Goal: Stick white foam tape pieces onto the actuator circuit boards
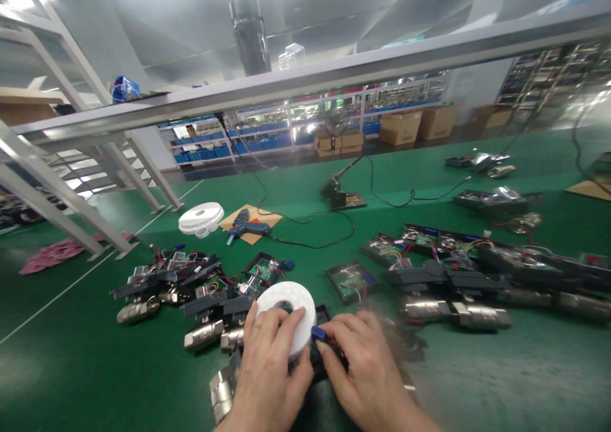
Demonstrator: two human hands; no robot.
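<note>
My left hand (270, 362) grips a white roll of tape (303, 298), fingers lying over its face near the core and thumb at its lower edge. Beside it, my right hand (360, 362) pinches a small blue block-shaped part (318, 334) between thumb and forefinger. Just under both hands is a black housing (323, 314), mostly covered by them. A metal valve body (221, 390) shows at the left wrist. Open black cases with green circuit boards (263, 270) lie just beyond the hands.
Several valve assemblies (203, 335) lie left, more valve bodies (480, 315) right. A glue gun (247, 226) rests on cardboard, near white reels (200, 216). Farther back stands a soldering iron holder (341, 196). A metal shelf beam (305, 88) crosses above the green table (157, 381).
</note>
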